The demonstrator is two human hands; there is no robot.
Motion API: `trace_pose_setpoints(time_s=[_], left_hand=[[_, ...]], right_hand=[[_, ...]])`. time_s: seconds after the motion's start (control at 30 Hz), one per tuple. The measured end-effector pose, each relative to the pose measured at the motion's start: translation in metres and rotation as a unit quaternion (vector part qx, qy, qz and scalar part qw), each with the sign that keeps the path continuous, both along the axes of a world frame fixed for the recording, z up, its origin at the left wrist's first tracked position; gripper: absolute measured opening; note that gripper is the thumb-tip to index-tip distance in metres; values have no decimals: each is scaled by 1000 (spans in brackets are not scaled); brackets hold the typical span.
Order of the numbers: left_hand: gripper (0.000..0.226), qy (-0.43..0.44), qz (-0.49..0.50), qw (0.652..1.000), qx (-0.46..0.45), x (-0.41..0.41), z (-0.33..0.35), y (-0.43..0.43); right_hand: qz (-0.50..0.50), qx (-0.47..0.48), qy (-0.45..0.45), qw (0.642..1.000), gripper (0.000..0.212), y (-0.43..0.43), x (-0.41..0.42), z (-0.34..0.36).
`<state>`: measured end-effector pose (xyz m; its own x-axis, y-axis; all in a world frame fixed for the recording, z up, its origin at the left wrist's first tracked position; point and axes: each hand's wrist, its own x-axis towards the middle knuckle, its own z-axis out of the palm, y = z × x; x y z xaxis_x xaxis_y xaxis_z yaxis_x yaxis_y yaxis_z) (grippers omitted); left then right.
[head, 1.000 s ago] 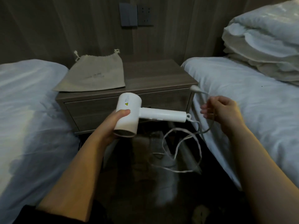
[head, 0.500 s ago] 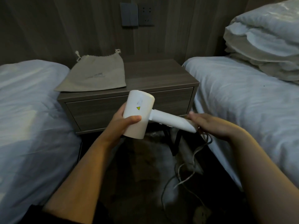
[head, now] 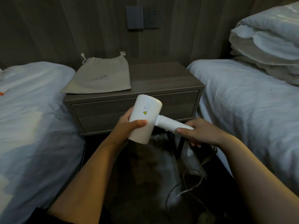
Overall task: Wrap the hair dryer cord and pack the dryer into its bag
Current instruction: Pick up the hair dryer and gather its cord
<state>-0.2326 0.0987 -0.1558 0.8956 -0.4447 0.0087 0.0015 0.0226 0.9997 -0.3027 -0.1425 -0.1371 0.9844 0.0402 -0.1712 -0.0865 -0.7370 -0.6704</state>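
A white hair dryer [head: 145, 118] is held in front of the nightstand, its barrel tilted and its handle pointing right. My left hand [head: 129, 126] grips the barrel from the left side. My right hand [head: 197, 133] is closed around the end of the handle. The white cord [head: 194, 180] hangs from under my right hand and trails in loose loops over the dark floor. A flat beige drawstring bag [head: 100, 76] lies on the left part of the nightstand top, its drawstring end toward the wall.
The wooden nightstand [head: 161, 81] with one drawer stands between two white beds [head: 32, 118] [head: 250, 102]. Folded bedding [head: 267, 42] is stacked on the right bed. Wall switches and a socket [head: 142, 17] sit above the nightstand.
My right hand moved from holding the cord in the air to gripping the handle's end. The dryer rose and tilted, and the cord dropped lower toward the floor.
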Motion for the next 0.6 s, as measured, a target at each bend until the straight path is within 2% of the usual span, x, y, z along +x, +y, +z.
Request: trace_pose_setpoints(time_s=[0.13, 0.33, 0.5, 0.6], left_hand=[[64, -7, 18, 999, -28, 0, 0, 0], [51, 3, 39, 997, -71, -5, 5, -3], [48, 75, 120, 981, -131, -13, -2, -25], [42, 93, 140, 981, -101, -12, -1, -32]], right_hand=[[-77, 18, -42, 996, 50, 2, 7, -2], [-142, 38, -59, 987, 52, 4, 5, 0], [-206, 98, -71, 971, 54, 24, 8, -7], [-188, 129, -63, 972, 51, 27, 7, -8]])
